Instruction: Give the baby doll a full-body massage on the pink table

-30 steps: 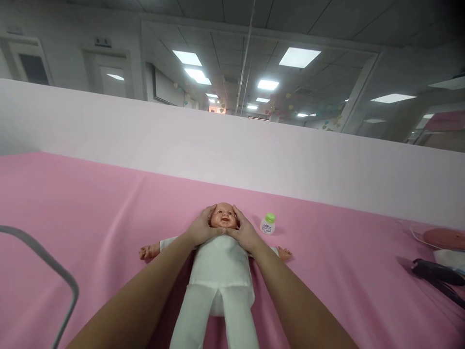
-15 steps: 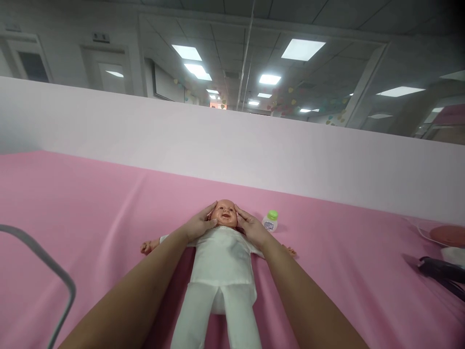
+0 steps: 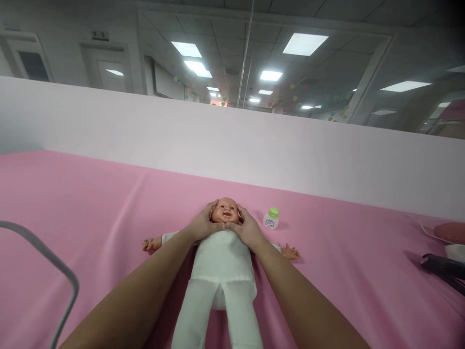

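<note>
A baby doll (image 3: pixel 221 271) in white clothes lies on its back on the pink sheet (image 3: pixel 90 203), arms spread, head away from me. My left hand (image 3: pixel 202 225) cups the left side of the doll's head (image 3: pixel 225 212), thumb under the chin. My right hand (image 3: pixel 247 229) cups the other side, and both thumbs meet below the chin. A small white bottle with a green cap (image 3: pixel 271 218) stands just right of the head.
A pale pink partition wall (image 3: pixel 232 140) runs across behind the sheet. A grey metal rail (image 3: pixel 54 271) curves at the lower left. At the right edge lie a black object (image 3: pixel 443 269) and a pinkish round thing (image 3: pixel 450 232).
Half a second ago my hands were spread on the doll's cheeks; they have slid down so the thumbs meet under its chin again. The view shifted slightly.
</note>
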A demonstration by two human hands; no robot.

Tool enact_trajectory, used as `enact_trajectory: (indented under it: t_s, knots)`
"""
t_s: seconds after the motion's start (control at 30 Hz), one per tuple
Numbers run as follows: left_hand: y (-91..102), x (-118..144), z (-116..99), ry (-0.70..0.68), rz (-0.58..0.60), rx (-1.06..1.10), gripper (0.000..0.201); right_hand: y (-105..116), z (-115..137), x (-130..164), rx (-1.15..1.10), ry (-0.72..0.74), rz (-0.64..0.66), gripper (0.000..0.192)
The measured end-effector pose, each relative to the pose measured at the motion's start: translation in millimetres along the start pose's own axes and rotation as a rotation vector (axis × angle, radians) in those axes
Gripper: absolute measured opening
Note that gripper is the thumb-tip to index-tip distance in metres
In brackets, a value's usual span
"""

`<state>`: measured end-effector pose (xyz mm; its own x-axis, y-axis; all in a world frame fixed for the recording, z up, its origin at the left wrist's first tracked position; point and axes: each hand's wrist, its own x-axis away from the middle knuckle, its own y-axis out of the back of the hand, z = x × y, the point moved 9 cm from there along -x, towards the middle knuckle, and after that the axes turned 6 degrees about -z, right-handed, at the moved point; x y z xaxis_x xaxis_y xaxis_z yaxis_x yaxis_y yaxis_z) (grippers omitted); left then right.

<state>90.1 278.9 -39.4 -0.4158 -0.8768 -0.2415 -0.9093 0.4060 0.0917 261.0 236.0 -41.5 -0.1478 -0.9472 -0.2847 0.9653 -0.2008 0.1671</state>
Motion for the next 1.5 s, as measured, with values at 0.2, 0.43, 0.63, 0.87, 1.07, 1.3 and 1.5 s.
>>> enact_trajectory:
  t_s: [0.2, 0.43, 0.63, 0.87, 1.07, 1.3, 1.5]
  knots:
    - [3.3, -5, 8, -0.036, -0.027, -0.034, 0.115, 2, -1, 1, 0.003, -0.007, 0.003, 0.102]
    - [7.6, -4, 6, -0.022, 0.007, 0.054, 0.104, 6, 11, 7, 0.059, -0.036, 0.125, 0.089]
    - [5.1, -2, -1, 0.063, 0.017, 0.198, 0.096, 10, 4, 3, 0.058, -0.055, 0.19, 0.082]
    - [9.9, -2, 2, 0.074, -0.04, 0.149, 0.09, 8, 9, 2, 0.043, -0.04, 0.093, 0.085]
    - [5.8, 0, -1, 0.009, -0.052, -0.051, 0.11, 3, 12, 0, 0.131, -0.027, 0.032, 0.108]
    - [6.2, 4, -11, -0.041, -0.125, -0.2, 0.101, 6, 9, -3, 0.139, -0.007, 0.061, 0.101]
    - [7.5, 1, -3, -0.028, -0.117, -0.089, 0.095, 9, 9, 0, 0.122, -0.027, 0.123, 0.089]
